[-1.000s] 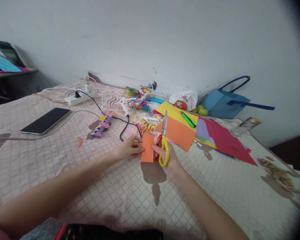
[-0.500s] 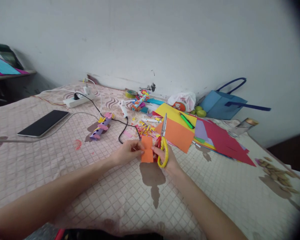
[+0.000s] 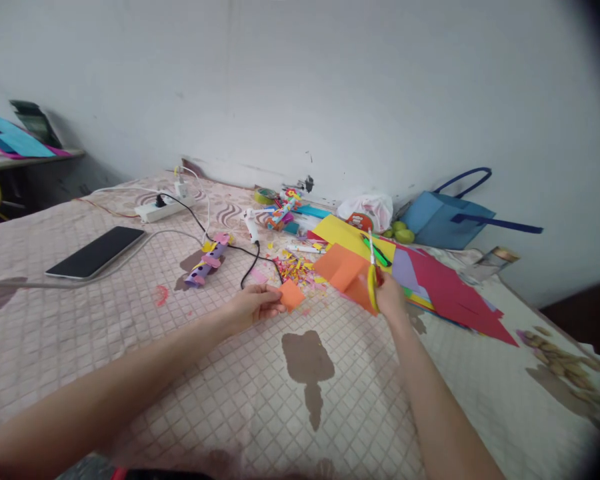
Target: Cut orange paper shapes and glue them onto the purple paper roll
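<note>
My left hand (image 3: 258, 305) pinches a small orange paper piece (image 3: 292, 295) by its left edge, above the tablecloth. To the right, my right hand (image 3: 389, 293) has yellow-handled scissors (image 3: 373, 283) in its grip, blades pointing up and away. The scissors are over the larger orange sheet (image 3: 334, 260); a squarish orange piece (image 3: 347, 272) shows just left of them. Whether my right fingers also touch that piece cannot be made out. Small coloured paper scraps (image 3: 297, 268) are scattered beyond my left hand.
A glue gun (image 3: 251, 225), a purple decorated roll (image 3: 207, 262), a phone (image 3: 97, 252) and a power strip (image 3: 163, 209) with cables lie left. Coloured sheets (image 3: 447, 287), a green cutter (image 3: 377, 251), a blue bag (image 3: 445, 217) and a jar (image 3: 495, 262) stand or lie right.
My right hand has moved right with the scissors, away from my left hand. The orange paper that both hands touched is now in my left hand alone, smaller-looking and tilted.
</note>
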The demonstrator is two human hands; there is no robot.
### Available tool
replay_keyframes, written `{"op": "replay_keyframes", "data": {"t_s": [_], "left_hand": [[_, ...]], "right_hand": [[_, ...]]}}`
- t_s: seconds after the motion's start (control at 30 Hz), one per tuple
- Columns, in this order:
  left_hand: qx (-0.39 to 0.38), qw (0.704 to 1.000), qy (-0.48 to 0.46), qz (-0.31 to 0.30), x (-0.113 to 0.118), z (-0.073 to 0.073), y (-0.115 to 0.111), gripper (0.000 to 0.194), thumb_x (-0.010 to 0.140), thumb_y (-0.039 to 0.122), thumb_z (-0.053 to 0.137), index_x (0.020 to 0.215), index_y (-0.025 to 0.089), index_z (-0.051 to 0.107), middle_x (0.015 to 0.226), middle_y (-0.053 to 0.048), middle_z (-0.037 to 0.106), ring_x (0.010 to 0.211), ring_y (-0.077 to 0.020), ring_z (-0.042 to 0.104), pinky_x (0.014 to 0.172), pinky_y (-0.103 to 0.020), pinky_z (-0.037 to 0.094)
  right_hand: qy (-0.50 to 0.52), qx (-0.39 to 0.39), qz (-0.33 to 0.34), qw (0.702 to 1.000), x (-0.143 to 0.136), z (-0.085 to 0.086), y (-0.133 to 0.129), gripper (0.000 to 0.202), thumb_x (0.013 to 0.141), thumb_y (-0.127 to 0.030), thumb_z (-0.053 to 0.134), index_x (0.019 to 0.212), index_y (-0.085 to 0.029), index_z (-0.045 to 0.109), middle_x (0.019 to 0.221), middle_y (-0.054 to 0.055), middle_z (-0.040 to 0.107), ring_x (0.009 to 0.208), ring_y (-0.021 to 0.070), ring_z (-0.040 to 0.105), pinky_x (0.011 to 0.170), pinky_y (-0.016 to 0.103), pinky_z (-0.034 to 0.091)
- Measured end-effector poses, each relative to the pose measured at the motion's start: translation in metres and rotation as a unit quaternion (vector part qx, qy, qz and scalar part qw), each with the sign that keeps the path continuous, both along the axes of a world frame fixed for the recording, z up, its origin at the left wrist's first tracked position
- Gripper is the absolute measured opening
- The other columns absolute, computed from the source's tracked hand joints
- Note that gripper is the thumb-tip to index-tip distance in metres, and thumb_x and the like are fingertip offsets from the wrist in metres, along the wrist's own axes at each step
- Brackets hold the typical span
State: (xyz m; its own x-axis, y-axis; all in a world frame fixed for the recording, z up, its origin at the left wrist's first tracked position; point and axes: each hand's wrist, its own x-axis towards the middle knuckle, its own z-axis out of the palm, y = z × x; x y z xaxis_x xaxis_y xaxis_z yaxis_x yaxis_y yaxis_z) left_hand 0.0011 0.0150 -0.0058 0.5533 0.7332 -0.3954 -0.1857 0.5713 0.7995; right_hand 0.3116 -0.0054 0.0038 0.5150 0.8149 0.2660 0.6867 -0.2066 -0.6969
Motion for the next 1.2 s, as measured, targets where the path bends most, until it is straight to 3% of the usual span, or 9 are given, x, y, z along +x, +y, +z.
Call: {"op": "replay_keyframes", "data": {"t_s": [0.27, 0.4, 0.47, 0.53, 0.6, 0.7, 0.9, 1.07, 1.2], "left_hand": [[0.012, 1.0, -0.019, 0.018, -0.001, 0.004, 0.0, 0.006, 0.079, 0.012, 0.058, 0.078, 0.01, 0.052, 0.065, -0.008, 0.068, 0.049, -0.0074, 0.061, 0.05, -0.012, 0.05], [0.181, 0.98, -0.049, 0.068, 0.0, 0.003, -0.005, 0.014, 0.076, 0.018, 0.062, 0.077, 0.012, 0.05, 0.078, -0.008, 0.069, 0.071, -0.0126, 0.066, 0.067, -0.021, 0.053], [0.359, 0.928, -0.029, 0.094, 0.0, 0.006, -0.01, 0.01, 0.078, 0.019, 0.061, 0.078, 0.012, 0.053, 0.096, -0.011, 0.067, 0.089, -0.0163, 0.064, 0.076, -0.027, 0.052], [0.533, 0.841, 0.037, 0.08, -0.002, 0.008, -0.016, 0.004, 0.08, 0.016, 0.056, 0.082, 0.013, 0.056, 0.107, -0.011, 0.063, 0.098, -0.0175, 0.06, 0.082, -0.03, 0.05], [0.649, 0.755, 0.081, 0.047, -0.005, 0.01, -0.02, 0.008, 0.082, 0.013, 0.053, 0.087, 0.015, 0.058, 0.111, -0.011, 0.061, 0.102, -0.0172, 0.057, 0.085, -0.031, 0.048], [0.713, 0.694, 0.1, 0.014, -0.006, 0.011, -0.024, 0.012, 0.082, 0.011, 0.051, 0.089, 0.016, 0.059, 0.112, -0.01, 0.059, 0.104, -0.0168, 0.056, 0.088, -0.032, 0.047], [0.619, 0.779, 0.097, 0.026, 0.0, 0.009, -0.025, 0.024, 0.081, 0.012, 0.051, 0.104, 0.018, 0.056, 0.126, -0.013, 0.045, 0.108, -0.0193, 0.051, 0.081, -0.03, 0.05], [0.575, 0.811, 0.104, -0.001, 0.002, 0.004, -0.022, 0.01, 0.078, 0.019, 0.058, 0.085, 0.015, 0.064, 0.094, -0.009, 0.06, 0.089, -0.0172, 0.058, 0.08, -0.032, 0.048], [0.473, 0.879, 0.059, -0.02, 0.005, 0.002, -0.021, 0.015, 0.077, 0.026, 0.06, 0.08, 0.012, 0.063, 0.085, -0.008, 0.063, 0.079, -0.0167, 0.06, 0.074, -0.031, 0.048]], "right_hand": [[-0.194, -0.066, -0.026, 0.978, 0.006, -0.005, -0.01, 0.024, 0.065, -0.031, 0.063, 0.08, -0.012, 0.061, 0.087, 0.02, 0.063, 0.092, 0.0318, 0.056, 0.077, 0.038, 0.04], [-0.119, 0.008, 0.051, 0.992, -0.035, 0.006, -0.02, 0.027, 0.078, -0.04, 0.05, 0.079, -0.015, 0.06, 0.085, 0.015, 0.064, 0.085, 0.0265, 0.058, 0.072, 0.036, 0.042], [0.124, -0.021, 0.212, 0.969, -0.069, 0.007, -0.028, 0.04, 0.083, -0.051, 0.039, 0.083, -0.017, 0.059, 0.08, 0.011, 0.065, 0.065, 0.0198, 0.059, 0.056, 0.031, 0.043], [0.345, -0.064, 0.345, 0.871, -0.103, 0.005, -0.037, 0.05, 0.084, -0.058, 0.03, 0.086, -0.018, 0.059, 0.081, 0.009, 0.064, 0.064, 0.0178, 0.059, 0.053, 0.029, 0.043], [0.458, -0.032, 0.371, 0.807, -0.128, 0.001, -0.043, 0.041, 0.082, -0.055, 0.041, 0.086, -0.019, 0.06, 0.079, 0.005, 0.062, 0.064, 0.015, 0.058, 0.053, 0.026, 0.042], [0.494, 0.022, 0.325, 0.806, -0.141, -0.004, -0.047, 0.019, 0.075, -0.038, 0.063, 0.077, -0.019, 0.059, 0.069, -0.002, 0.057, 0.058, 0.0098, 0.052, 0.052, 0.022, 0.039], [0.466, 0.041, 0.307, 0.829, -0.138, -0.006, -0.047, 0.016, 0.074, -0.031, 0.062, 0.068, -0.018, 0.054, 0.061, -0.004, 0.053, 0.052, 0.0083, 0.046, 0.049, 0.021, 0.037], [0.402, 0.041, 0.318, 0.858, -0.142, -0.008, -0.05, 0.016, 0.079, -0.031, 0.057, 0.071, -0.017, 0.055, 0.062, -0.003, 0.052, 0.054, 0.0087, 0.047, 0.051, 0.021, 0.038], [0.381, 0.05, 0.308, 0.87, -0.141, -0.009, -0.05, 0.016, 0.08, -0.033, 0.055, 0.074, -0.018, 0.055, 0.062, -0.003, 0.052, 0.053, 0.0088, 0.047, 0.051, 0.021, 0.038]]}}
